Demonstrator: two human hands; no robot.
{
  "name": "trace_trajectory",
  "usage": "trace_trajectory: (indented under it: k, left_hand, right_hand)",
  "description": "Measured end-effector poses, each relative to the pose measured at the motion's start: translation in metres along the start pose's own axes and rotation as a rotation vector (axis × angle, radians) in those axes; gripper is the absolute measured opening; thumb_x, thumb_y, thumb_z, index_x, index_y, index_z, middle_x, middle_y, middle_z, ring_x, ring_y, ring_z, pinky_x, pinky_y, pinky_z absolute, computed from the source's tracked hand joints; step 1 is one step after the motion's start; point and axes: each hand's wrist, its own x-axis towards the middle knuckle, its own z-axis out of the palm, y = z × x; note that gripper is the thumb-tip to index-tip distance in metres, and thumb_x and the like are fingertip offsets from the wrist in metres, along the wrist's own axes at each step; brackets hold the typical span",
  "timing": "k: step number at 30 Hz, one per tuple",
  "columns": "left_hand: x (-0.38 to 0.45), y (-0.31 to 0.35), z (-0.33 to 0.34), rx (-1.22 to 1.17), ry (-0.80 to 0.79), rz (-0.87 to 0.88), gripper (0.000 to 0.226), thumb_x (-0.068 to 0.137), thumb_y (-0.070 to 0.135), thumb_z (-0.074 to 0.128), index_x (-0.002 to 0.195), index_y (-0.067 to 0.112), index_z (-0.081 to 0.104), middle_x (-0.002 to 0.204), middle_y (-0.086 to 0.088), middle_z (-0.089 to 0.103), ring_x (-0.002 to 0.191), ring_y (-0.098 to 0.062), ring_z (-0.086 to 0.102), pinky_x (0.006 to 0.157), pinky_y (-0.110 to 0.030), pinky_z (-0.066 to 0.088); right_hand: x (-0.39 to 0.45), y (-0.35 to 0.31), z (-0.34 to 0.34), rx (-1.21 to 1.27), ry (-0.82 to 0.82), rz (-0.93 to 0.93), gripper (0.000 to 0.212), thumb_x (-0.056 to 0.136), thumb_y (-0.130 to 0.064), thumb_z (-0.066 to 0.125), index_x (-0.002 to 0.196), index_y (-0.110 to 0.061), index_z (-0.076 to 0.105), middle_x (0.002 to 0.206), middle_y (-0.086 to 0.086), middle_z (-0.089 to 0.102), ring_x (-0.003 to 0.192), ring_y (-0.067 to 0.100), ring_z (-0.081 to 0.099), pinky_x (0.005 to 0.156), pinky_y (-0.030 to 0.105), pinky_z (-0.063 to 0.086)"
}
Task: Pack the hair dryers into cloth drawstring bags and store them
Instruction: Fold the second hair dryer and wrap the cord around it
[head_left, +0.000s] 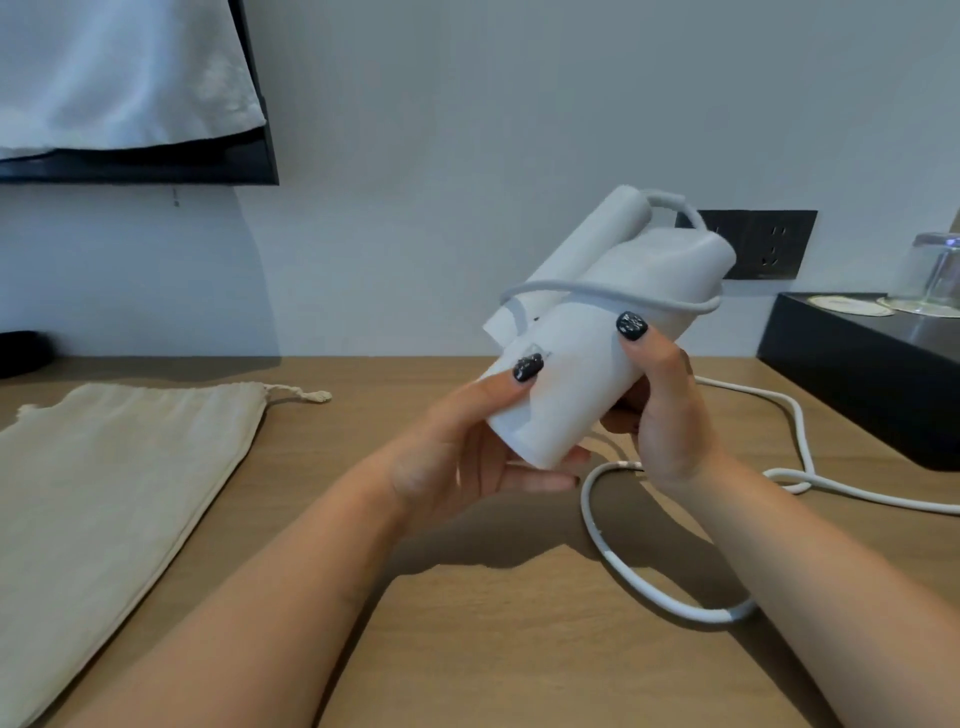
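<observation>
Early in the task, by my read: the dryer (597, 332) is w/ its handle folded against the body, and one turn of cord (618, 299) is looped round it. Most of the cord is loose on the table (467, 649), curling under the right forearm and trailing off to the right edge; plug not in view. The bag (119, 467) lies flat and empty-looking on the table at left, mouth and drawstring toward the wall, well apart from the dryer. Left to do, prob.: finish winding the cord, open the bag, slide the dryer in, pull the string, put it away. Only one dryer and one bag show.

Dryer is held up off the table, in front of the wall, tilted w/ its near end down toward the person. Left hand (467, 457) cups that near end from below-left, thumb pressed on the top face, fingers (540, 480) curled under and touching the barrel. Right hand (665, 410) clamps the right side, thumb up on the barrel just below the cord loop, other fingers hidden behind. Both hands closed on the dryer.
</observation>
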Motion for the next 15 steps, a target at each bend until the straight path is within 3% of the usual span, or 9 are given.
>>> trace_trajectory:
  k: [3,5,8,10,12,15]
  left_hand:
    - [-0.003,-0.002,-0.004,0.010,-0.095,-0.007,0.083,0.065,0.038,0.086,0.133,0.009,0.049,0.120,-0.017,0.065,0.110,-0.037,0.064,0.093,-0.052,0.051]
    - [-0.002,-0.002,-0.005,0.084,-0.037,0.014,0.089,0.063,0.038,0.087,0.136,0.006,0.047,0.121,-0.018,0.065,0.111,-0.037,0.063,0.092,-0.052,0.052]
    - [0.000,0.000,-0.003,0.126,0.087,0.063,0.080,0.068,0.032,0.078,0.134,-0.001,0.048,0.119,-0.020,0.066,0.106,-0.034,0.065,0.081,-0.041,0.058]
    - [0.002,0.000,-0.004,0.157,0.214,0.101,0.079,0.066,0.032,0.076,0.133,0.000,0.049,0.120,-0.019,0.066,0.103,-0.030,0.067,0.076,-0.037,0.058]
    - [0.004,0.000,-0.004,0.197,0.322,0.142,0.079,0.061,0.033,0.079,0.131,0.006,0.052,0.117,-0.014,0.069,0.099,-0.025,0.070,0.072,-0.035,0.057]
    - [0.004,-0.001,-0.006,0.285,0.460,0.202,0.073,0.061,0.027,0.082,0.127,0.015,0.054,0.108,-0.005,0.071,0.091,-0.018,0.072,0.067,-0.030,0.058]
  right_hand:
    - [-0.001,0.004,0.000,-0.042,-0.105,0.010,0.041,0.065,-0.053,0.055,0.084,-0.021,0.072,0.078,0.012,0.067,0.062,0.026,0.062,0.044,0.025,0.043]
    - [-0.002,0.004,0.000,-0.046,-0.167,0.007,0.041,0.069,-0.052,0.054,0.084,-0.020,0.074,0.071,0.006,0.068,0.052,0.020,0.060,0.039,0.021,0.041]
    - [0.002,0.003,-0.001,-0.071,-0.183,0.030,0.038,0.079,-0.049,0.053,0.084,-0.014,0.065,0.059,-0.004,0.063,0.046,0.009,0.056,0.040,0.016,0.041]
    - [0.007,0.005,-0.004,-0.171,-0.148,0.042,0.056,0.079,-0.064,0.056,0.062,-0.011,0.052,0.046,-0.008,0.046,0.040,0.004,0.040,0.041,0.012,0.032]
    - [0.011,0.008,-0.006,-0.357,-0.102,0.041,0.086,0.067,-0.086,0.050,0.057,-0.001,0.040,0.049,0.000,0.036,0.042,0.006,0.029,0.043,0.013,0.025]
    - [0.015,0.012,-0.015,-0.526,-0.085,0.052,0.091,0.073,-0.081,0.041,0.060,0.008,0.050,0.051,0.009,0.040,0.042,0.008,0.031,0.046,0.018,0.025]
